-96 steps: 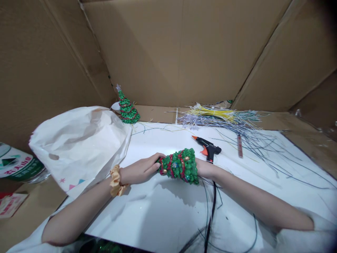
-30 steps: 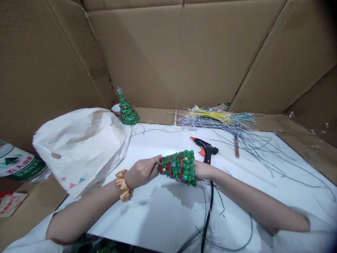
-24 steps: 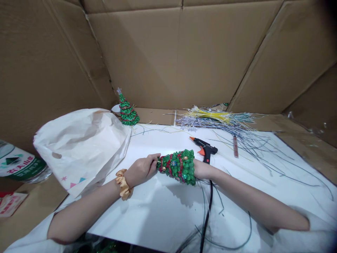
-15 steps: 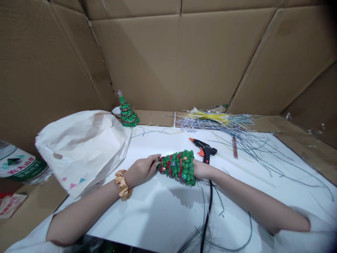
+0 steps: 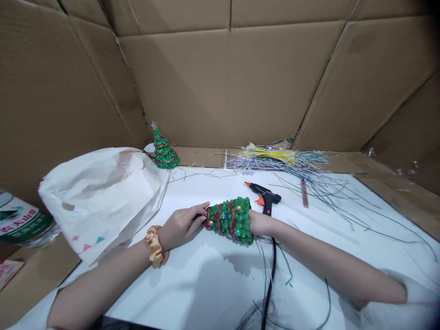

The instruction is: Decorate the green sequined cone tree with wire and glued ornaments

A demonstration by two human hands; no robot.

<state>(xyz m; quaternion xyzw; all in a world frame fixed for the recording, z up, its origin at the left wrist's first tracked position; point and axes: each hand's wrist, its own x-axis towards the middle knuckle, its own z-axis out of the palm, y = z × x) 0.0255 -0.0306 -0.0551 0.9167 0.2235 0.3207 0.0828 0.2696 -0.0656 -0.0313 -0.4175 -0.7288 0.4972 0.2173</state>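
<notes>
A small green Christmas tree (image 5: 231, 219) with red garland and gold beads lies on its side over the white table (image 5: 213, 284), its top pointing left. My left hand (image 5: 181, 224) pinches the tree's top between closed fingers; a gold scrunchie is on that wrist. My right hand (image 5: 257, 222) is inside the tree's open base, so its fingers are hidden.
A black glue gun (image 5: 263, 200) lies just behind the tree, its cord running toward me. A finished little tree (image 5: 162, 150) stands at the back left beside a white plastic bag (image 5: 103, 195). Bundled yellow, silver and blue wires (image 5: 292, 160) spread across the back right. Cardboard walls surround the table.
The tree has been turned slightly between my hands and stays in the same spot. The view has tilted a little; nothing was let go.
</notes>
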